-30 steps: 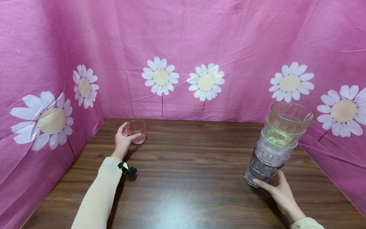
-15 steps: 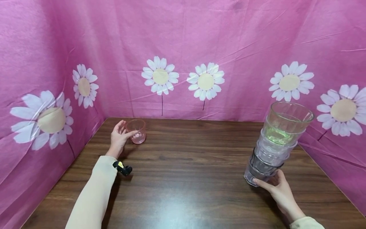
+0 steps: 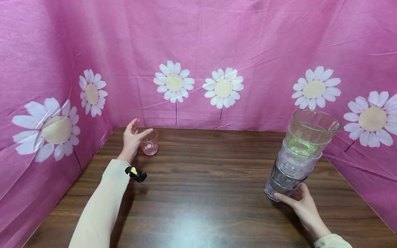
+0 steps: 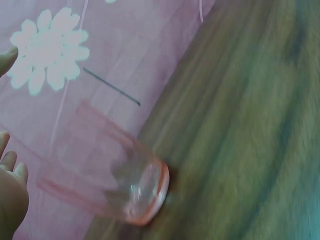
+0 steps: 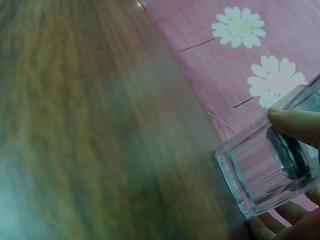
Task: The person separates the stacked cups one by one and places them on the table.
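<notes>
Left hand (image 3: 131, 140): fingers and thumb spread, holding nothing; contact with the pink see-through round tumbler (image 3: 151, 147) can't be told.
Just changed: left hand sits higher than half a second ago, thumb up by the rim; tumbler looks unsecured, so a grip is likely still needed.
Pink tumbler: upright at far left of the brown wood-grain table (image 3: 201, 179).
Far edge: near pink tumbler; pink daisy-print cloth (image 3: 198, 41) behind probably limits reach.
Middle: wide stretch of wood, sideways room.
Tall nested stack of clear, grey and green-tinted tumblers (image 3: 294, 165): right side, mouths up, unchanged.
Right hand (image 3: 305, 208): curled round bottom tumbler, hold unchanged.
</notes>
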Motion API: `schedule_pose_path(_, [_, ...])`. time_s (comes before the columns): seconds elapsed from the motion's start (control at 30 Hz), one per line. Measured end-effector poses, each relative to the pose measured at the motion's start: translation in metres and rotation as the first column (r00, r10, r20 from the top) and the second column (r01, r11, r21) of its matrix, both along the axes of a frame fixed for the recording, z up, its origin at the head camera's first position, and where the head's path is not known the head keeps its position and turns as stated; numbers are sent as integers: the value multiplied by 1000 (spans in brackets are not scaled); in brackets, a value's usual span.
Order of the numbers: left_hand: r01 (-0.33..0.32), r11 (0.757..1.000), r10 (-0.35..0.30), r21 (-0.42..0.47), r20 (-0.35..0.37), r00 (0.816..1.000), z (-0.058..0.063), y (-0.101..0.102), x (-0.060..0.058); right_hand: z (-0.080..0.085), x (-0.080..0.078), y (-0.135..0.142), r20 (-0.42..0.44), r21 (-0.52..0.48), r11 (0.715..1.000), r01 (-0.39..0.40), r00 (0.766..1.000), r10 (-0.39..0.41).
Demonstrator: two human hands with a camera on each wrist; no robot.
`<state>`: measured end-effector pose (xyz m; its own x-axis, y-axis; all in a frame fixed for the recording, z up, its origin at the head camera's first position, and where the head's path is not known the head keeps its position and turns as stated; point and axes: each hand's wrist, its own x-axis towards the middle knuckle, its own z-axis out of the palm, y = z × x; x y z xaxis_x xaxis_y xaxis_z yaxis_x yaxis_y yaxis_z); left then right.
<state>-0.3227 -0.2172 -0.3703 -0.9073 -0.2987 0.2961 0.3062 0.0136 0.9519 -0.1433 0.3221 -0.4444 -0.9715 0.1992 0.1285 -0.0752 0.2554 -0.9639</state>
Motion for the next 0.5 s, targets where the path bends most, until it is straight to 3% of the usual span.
schedule_pose_path(0.23, [29,999,-29,-15,-47,998,16,28,-9,0,0,0,-3,13,1000,1,1000,-1])
schedule_pose_path(0.5, [150,988,-152,-29,-100,983,32,78,-13,0,0,0,-2,12,1000,2,1000,-2])
